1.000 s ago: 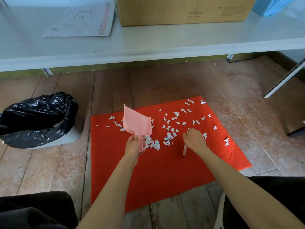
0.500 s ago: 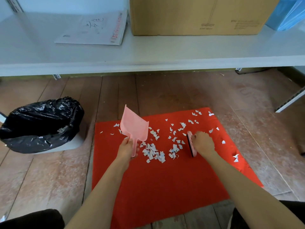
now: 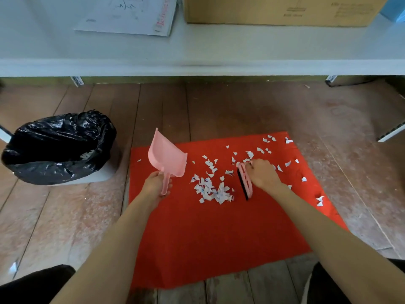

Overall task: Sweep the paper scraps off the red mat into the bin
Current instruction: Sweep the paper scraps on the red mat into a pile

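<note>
Spread on the wooden floor [image 3: 54,216], nearer than the white table [image 3: 219,51]: the red mat [image 3: 208,238], littered across its far half. Left of it, just off the mat's edge: the bin [image 3: 54,170], lined in black plastic, pale bits showing inside. Over the mat's far-left corner, tilted and clear of the cloth: a pink dustpan [image 3: 167,160], handle gripped in the curled left hand [image 3: 156,185]. Right of centre, set on edge with dark bristles at the mat: a pink brush [image 3: 244,183], clasped by the right hand [image 3: 262,174], fingers curled round its back. Between pan and brush: a gathered heap of paper scraps [image 3: 213,190], with more scattered loose toward the far-right corner. Judged midway through gathering, with nothing seen in the pan. Next, probably: lower the pan's lip flat to the mat left of the heap, then draw the brush leftward, gently enough not to flick light paper aside.
</note>
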